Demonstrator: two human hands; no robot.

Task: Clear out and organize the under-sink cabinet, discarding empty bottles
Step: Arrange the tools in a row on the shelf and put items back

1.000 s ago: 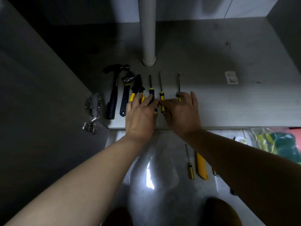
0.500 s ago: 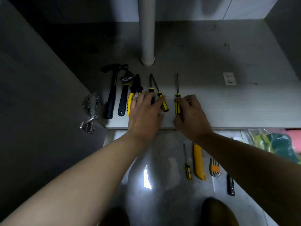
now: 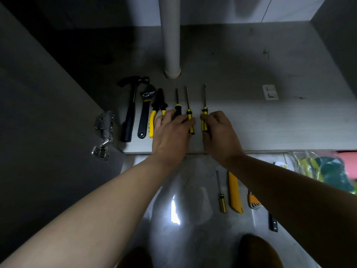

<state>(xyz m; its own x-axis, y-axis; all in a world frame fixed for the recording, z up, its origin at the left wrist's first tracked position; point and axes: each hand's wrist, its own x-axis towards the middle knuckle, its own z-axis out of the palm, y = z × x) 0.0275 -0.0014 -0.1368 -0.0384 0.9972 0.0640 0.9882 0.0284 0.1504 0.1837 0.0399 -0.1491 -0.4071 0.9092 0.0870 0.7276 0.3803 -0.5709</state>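
Altogether four screwdrivers [image 3: 204,111], two hands [image 3: 172,136]

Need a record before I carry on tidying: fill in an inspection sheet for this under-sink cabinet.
Surface: grey cabinet floor, tools in a row near its front edge.
Job's things: hammer, wrench, pliers, left screwdriver, middle screwdriver, right screwdriver; no bottles seen.
Clutter: small screwdriver, yellow knife, hex keys and plastic bag on the room floor.
Grips: left grip lies over left and middle handles; right grip pinches the right screwdriver.
Cables: nothing seen.
Surroundings: drain pipe, door hinge, dim light.
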